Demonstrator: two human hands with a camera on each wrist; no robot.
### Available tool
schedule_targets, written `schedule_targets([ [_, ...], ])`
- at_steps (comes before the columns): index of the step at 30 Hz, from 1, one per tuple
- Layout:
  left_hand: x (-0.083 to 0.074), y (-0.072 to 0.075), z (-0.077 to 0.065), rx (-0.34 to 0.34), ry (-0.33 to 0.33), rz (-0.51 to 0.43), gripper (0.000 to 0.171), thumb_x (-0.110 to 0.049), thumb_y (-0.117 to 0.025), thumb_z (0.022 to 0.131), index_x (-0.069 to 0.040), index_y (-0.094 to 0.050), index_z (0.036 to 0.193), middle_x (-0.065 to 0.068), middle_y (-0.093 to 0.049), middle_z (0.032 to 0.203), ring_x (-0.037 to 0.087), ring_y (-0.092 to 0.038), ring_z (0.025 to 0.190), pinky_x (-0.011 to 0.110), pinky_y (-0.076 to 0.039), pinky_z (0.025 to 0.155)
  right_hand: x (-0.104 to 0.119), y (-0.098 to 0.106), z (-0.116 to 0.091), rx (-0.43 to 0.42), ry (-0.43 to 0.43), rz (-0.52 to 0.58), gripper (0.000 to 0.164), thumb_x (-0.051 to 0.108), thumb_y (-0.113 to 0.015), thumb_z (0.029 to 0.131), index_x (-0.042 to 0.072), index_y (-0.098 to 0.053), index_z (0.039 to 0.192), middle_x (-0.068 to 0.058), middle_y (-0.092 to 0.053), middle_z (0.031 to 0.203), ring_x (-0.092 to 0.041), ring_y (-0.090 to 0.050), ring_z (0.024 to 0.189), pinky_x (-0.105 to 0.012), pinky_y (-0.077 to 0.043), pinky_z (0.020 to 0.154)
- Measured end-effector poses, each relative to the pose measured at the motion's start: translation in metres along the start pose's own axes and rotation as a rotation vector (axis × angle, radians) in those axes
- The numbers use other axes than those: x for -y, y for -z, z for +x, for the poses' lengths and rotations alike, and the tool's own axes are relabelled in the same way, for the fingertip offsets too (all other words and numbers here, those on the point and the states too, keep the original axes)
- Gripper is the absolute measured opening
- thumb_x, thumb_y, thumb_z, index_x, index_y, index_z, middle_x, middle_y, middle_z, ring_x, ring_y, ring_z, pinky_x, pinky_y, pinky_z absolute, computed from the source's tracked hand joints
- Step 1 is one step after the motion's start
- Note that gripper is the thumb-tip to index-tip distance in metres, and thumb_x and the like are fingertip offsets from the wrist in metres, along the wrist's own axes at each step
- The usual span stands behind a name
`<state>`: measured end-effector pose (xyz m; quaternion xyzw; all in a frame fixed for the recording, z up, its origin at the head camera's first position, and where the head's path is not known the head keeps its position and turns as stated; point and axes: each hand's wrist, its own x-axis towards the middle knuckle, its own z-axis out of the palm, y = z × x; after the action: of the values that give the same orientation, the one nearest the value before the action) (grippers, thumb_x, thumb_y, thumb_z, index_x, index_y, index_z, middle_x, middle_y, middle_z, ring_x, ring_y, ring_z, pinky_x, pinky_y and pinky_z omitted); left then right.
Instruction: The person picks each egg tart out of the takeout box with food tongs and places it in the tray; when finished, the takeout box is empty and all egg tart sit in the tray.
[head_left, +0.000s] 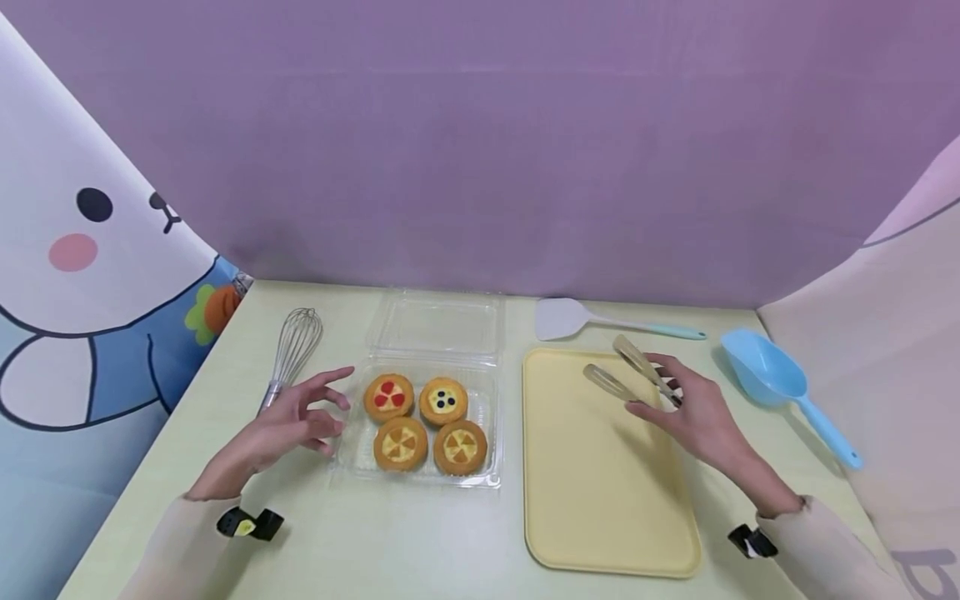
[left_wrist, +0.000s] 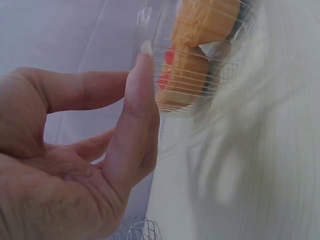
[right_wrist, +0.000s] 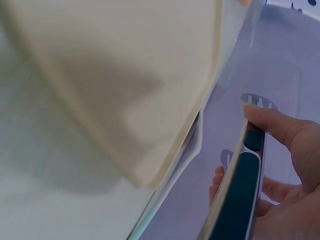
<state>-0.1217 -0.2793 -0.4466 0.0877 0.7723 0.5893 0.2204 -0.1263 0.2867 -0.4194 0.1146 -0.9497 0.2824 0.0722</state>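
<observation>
My right hand [head_left: 701, 417] grips a pair of food tongs [head_left: 637, 361] over the yellow tray [head_left: 600, 533], the two slotted ends spread apart and pointing left. In the right wrist view the tongs' dark green handle [right_wrist: 239, 195] runs along the palm. My left hand [head_left: 288, 425] hovers at the left side of a clear plastic box [head_left: 491, 479], fingers loosely bent and holding nothing. Several toy tarts sit in the box: a red-topped tart [head_left: 389, 397], one with dark dots [head_left: 443, 401], and tarts with orange wedges [head_left: 401, 444] in front. The box's lid [head_left: 438, 327] lies folded back.
A wire whisk [head_left: 296, 346] lies behind and left of my left hand. Behind the tray rests a white spatula [head_left: 562, 319] with a mint handle. A blue scoop [head_left: 772, 371] lies at the right table edge. A purple cloth [head_left: 487, 167] hangs behind the table.
</observation>
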Motion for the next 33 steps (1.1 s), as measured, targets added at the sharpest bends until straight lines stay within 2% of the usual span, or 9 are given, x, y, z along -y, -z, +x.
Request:
schedule_targets([
  [4,0.0,0.0,0.0,-0.006,0.013,0.007,0.081,0.003,-0.062,0.094,-0.006,-0.022,0.165,0.03,-0.047,0.128,0.027,-0.067,0.093,0.039,-0.066,0.068,0.017,-0.006,0.009,0.014,0.058,-0.001,0.071,0.029,-0.088,0.083,0.008,-0.058,0.144,-0.024,-0.071,0.127,-0.039,-0.07,0.106,-0.05,-0.058,0.084],
  [6,0.0,-0.001,0.0,-0.008,0.018,0.01,0.082,0.004,-0.062,0.094,-0.006,-0.023,0.165,0.03,-0.047,0.128,0.028,-0.067,0.093,0.04,-0.066,0.068,0.024,-0.009,0.012,0.036,0.078,0.018,0.071,0.028,-0.088,0.084,0.007,-0.058,0.145,-0.024,-0.07,0.131,-0.042,-0.069,0.113,-0.057,-0.057,0.093],
  [9,0.0,0.0,-0.001,-0.007,0.018,0.007,0.082,0.004,-0.062,0.094,-0.006,-0.023,0.165,0.029,-0.047,0.127,0.027,-0.067,0.093,0.04,-0.066,0.068,0.035,-0.015,0.019,0.057,0.122,0.038,0.071,0.026,-0.087,0.085,0.005,-0.059,0.146,-0.023,-0.066,0.138,-0.044,-0.064,0.125,-0.061,-0.052,0.104],
  [12,0.0,0.0,-0.002,0.003,-0.001,0.011,0.082,0.005,-0.061,0.094,-0.004,-0.021,0.165,0.03,-0.047,0.127,0.027,-0.067,0.093,0.039,-0.066,0.068,0.045,-0.021,0.025,0.066,0.176,0.047,0.07,0.026,-0.087,0.084,0.005,-0.059,0.145,-0.02,-0.067,0.139,-0.04,-0.066,0.123,-0.058,-0.054,0.101],
  [15,-0.001,0.001,-0.002,0.007,-0.007,0.004,0.081,0.005,-0.061,0.094,-0.003,-0.021,0.164,0.03,-0.047,0.127,0.025,-0.067,0.092,0.038,-0.066,0.068,0.056,-0.028,0.03,0.07,0.236,0.046,0.07,0.026,-0.088,0.084,0.006,-0.061,0.145,-0.015,-0.071,0.131,-0.031,-0.068,0.108,-0.05,-0.057,0.089],
  [17,-0.001,0.001,-0.002,0.009,-0.009,0.007,0.081,0.004,-0.061,0.094,-0.003,-0.021,0.164,0.03,-0.047,0.127,0.025,-0.067,0.092,0.037,-0.066,0.068,0.062,-0.032,0.033,0.079,0.277,0.042,0.07,0.026,-0.088,0.083,0.006,-0.061,0.144,-0.012,-0.071,0.123,-0.024,-0.064,0.098,-0.042,-0.055,0.081],
  [20,-0.001,0.001,-0.002,0.008,-0.004,0.007,0.081,0.005,-0.061,0.094,-0.003,-0.021,0.164,0.031,-0.046,0.127,0.025,-0.067,0.092,0.037,-0.066,0.068,0.072,-0.038,0.037,0.103,0.332,0.034,0.07,0.026,-0.088,0.083,0.007,-0.061,0.145,-0.008,-0.068,0.115,-0.017,-0.059,0.092,-0.034,-0.052,0.076],
  [23,0.0,0.001,-0.001,0.005,0.001,0.007,0.082,0.005,-0.06,0.094,-0.005,-0.021,0.165,0.031,-0.046,0.127,0.025,-0.067,0.092,0.037,-0.066,0.068,0.082,-0.042,0.041,0.136,0.372,0.025,0.07,0.025,-0.087,0.084,0.008,-0.06,0.146,-0.007,-0.064,0.117,-0.015,-0.059,0.095,-0.031,-0.052,0.077],
  [33,-0.004,-0.001,0.0,-0.007,0.018,0.014,0.082,0.006,-0.059,0.093,-0.007,-0.022,0.166,0.032,-0.046,0.128,0.025,-0.067,0.092,0.036,-0.066,0.068,0.122,-0.052,0.054,0.29,0.49,-0.06,0.069,0.027,-0.086,0.086,0.013,-0.059,0.148,-0.006,-0.06,0.123,-0.019,-0.061,0.105,-0.036,-0.056,0.087],
])
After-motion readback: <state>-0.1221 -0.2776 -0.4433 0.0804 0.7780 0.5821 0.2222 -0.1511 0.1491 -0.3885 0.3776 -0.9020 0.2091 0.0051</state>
